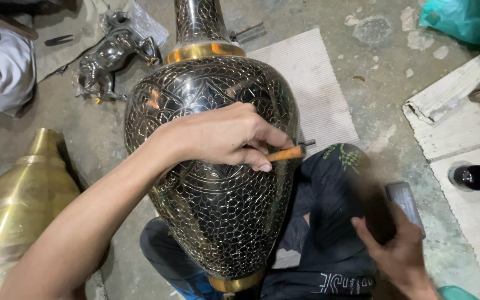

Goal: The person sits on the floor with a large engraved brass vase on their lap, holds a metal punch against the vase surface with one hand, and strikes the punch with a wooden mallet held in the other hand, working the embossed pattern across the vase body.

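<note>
Hemmed in: brass vessel [15,205] left, boards [462,116] right. Black engraved vase [218,166], gold-banded, lying across lap. Left hand [223,136] pinching wooden-handled chisel [287,153] against it; right hand [398,250] gripping blurred hammer [404,203].

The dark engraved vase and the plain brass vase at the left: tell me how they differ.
The dark engraved vase is black with a fine scale pattern and gold bands; the plain brass vase is smooth, all golden. The left hand rests on the dark one; the brass one lies untouched. Both are shiny, bulbous metal.

Glossy engraved metal vase [218,183], wooden-handled tool [287,153]
</note>
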`<state>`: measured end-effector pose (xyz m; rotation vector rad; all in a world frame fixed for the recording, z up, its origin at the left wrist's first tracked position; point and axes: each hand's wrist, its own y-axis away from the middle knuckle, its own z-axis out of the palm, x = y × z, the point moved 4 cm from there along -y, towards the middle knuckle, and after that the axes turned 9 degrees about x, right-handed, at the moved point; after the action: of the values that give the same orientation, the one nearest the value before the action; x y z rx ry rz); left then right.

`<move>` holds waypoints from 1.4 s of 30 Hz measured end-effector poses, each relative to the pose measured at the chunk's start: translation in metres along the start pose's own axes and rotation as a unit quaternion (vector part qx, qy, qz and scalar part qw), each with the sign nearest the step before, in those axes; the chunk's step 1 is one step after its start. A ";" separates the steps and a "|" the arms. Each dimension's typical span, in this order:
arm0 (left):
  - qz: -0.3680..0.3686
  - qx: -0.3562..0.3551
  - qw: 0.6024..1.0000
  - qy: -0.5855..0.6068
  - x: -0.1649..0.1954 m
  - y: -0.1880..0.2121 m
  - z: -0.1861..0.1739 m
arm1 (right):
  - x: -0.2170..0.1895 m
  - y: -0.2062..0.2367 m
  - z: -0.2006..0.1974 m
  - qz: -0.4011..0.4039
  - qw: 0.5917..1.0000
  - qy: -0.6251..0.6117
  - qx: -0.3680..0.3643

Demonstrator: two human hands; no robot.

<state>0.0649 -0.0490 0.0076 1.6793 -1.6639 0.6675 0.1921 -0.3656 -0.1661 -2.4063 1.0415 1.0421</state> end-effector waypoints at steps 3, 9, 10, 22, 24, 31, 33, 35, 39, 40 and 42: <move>-0.042 -0.032 0.998 -0.026 -0.001 0.000 0.002 | 0.003 -0.003 -0.004 0.006 1.000 -0.013 -0.008; -0.035 -0.040 0.998 -0.040 0.003 -0.002 -0.001 | 0.000 -0.015 -0.010 0.032 0.998 0.035 -0.051; -0.045 -0.050 0.997 -0.049 0.001 -0.001 0.000 | -0.002 -0.016 -0.011 0.042 0.998 0.026 -0.035; -0.059 -0.036 0.997 -0.030 -0.003 -0.002 0.001 | -0.011 -0.017 -0.020 0.074 0.997 0.012 -0.031; -0.043 -0.033 0.998 -0.033 -0.002 -0.003 0.000 | -0.010 -0.017 -0.020 0.065 0.998 0.014 -0.023; -0.041 -0.036 0.998 -0.024 -0.001 -0.004 0.000 | 0.002 -0.014 -0.016 -0.018 0.998 0.050 -0.016; -0.048 -0.036 0.998 -0.031 -0.001 -0.004 0.001 | 0.006 -0.012 -0.015 -0.006 0.997 0.067 -0.023; -0.047 -0.035 0.998 -0.036 -0.001 -0.003 0.001 | 0.012 -0.010 -0.014 0.094 0.995 -0.025 -0.023; -0.031 -0.017 0.999 -0.018 -0.001 -0.004 0.000 | -0.004 -0.016 -0.019 -0.037 0.994 0.106 -0.008; -0.032 -0.008 0.999 -0.010 -0.001 -0.003 0.000 | -0.006 -0.018 -0.019 -0.034 0.996 0.087 -0.005; -0.035 -0.009 0.999 -0.022 -0.003 -0.003 0.000 | -0.009 -0.024 -0.021 -0.032 0.995 0.086 -0.028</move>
<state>0.0675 -0.0477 0.0051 1.7430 -1.6280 0.5831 0.2155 -0.3561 -0.1451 -2.5945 0.9955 0.8650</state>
